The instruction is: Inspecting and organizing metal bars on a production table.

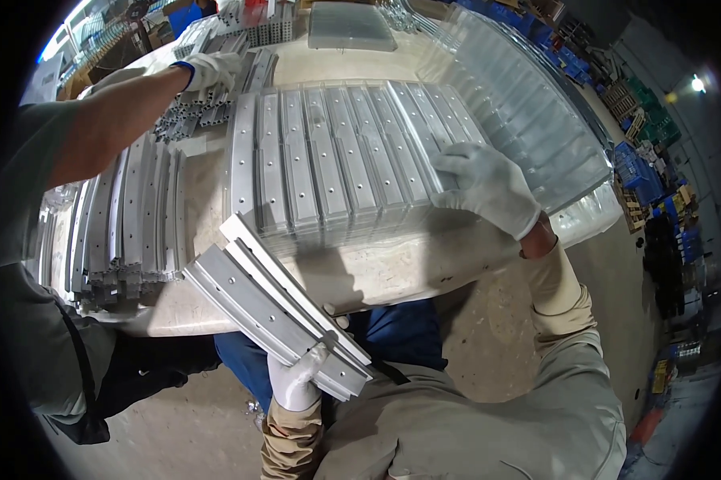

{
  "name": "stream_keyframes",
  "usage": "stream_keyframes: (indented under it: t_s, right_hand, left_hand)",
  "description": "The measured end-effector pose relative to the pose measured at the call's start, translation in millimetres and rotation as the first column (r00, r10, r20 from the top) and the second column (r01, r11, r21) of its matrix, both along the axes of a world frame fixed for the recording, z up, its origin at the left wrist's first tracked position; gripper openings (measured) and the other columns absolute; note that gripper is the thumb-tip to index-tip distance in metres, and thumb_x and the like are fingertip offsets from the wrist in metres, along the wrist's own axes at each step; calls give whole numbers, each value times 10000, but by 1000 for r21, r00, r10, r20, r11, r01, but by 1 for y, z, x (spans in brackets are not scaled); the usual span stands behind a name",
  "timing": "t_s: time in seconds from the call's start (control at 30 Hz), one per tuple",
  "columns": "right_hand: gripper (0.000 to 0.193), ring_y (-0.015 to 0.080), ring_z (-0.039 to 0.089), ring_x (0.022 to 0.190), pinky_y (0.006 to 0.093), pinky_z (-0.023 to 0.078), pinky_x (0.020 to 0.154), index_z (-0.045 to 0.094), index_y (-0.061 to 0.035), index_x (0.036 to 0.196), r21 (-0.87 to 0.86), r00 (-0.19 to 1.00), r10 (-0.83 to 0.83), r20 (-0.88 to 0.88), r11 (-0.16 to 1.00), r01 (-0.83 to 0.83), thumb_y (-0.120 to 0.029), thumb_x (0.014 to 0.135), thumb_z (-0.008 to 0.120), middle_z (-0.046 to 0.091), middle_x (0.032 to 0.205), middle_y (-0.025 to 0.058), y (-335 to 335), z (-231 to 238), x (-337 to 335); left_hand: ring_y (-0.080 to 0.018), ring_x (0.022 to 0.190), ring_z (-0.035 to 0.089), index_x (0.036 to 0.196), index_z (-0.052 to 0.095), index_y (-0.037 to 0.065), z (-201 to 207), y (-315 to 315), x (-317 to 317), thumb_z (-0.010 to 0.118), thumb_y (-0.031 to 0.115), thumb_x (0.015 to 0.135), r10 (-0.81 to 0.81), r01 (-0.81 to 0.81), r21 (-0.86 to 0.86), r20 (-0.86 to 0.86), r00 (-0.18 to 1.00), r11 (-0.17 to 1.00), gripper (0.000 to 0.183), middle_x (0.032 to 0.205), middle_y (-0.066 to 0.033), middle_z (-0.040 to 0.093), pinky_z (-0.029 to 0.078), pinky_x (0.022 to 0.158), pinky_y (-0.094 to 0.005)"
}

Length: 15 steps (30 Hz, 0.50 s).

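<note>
My left hand (298,382), in a white glove, is wrapped around a small bundle of metal profile strips (272,318) with holes along them, held slanting over the table's front edge. My gloved right hand (488,188) reaches over the right part of a clear plastic tray (336,234). Its thumb and fingers close about the near end of a bright profile strip (415,136) in the tray. Similar grey strips (302,180) lie side by side across the tray, nearly parallel. The fingers partly cover the strips at the right.
Stacked profiles (128,216) lie left of the tray. A co-worker's gloved hand (208,72) rests at another pile of profiles (192,116) behind them. Clear empty trays (528,120) are stacked at the right; a flat clear sheet or tray (351,28) lies at the back.
</note>
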State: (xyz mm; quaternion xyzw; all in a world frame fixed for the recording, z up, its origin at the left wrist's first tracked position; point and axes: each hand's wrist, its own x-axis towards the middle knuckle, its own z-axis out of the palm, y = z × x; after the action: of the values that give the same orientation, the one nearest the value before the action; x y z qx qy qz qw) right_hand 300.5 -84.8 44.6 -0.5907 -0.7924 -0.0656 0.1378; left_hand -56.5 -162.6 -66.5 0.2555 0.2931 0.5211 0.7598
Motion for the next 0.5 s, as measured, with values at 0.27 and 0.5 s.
stream_keyframes:
  t_s: [0.27, 0.5]
  right_hand:
    - [337, 236, 681, 1074, 321, 539, 961, 747, -65, 1165, -91, 971, -84, -224, 994, 65, -222, 873, 806, 717, 1177, 86, 4, -11, 9]
    - [245, 258, 740, 894, 335, 581, 815, 722, -43, 1159, -300, 711, -61, -701, 929, -217, -226, 1000, 686, 749, 1026, 172, -81, -38, -122]
  left_hand:
    - [-366, 1053, 698, 1390, 476, -93, -2, 3, 7, 731, 69, 813, -68, 70, 49, -42, 997, 996, 651, 1245, -265, 646, 622, 860, -452]
    - [-238, 1037, 698, 1261, 627, -73, 4, 10, 10, 723, 21, 852, -160, 161, -12, 40, 986, 987, 430, 1129, -157, 723, 573, 905, -373]
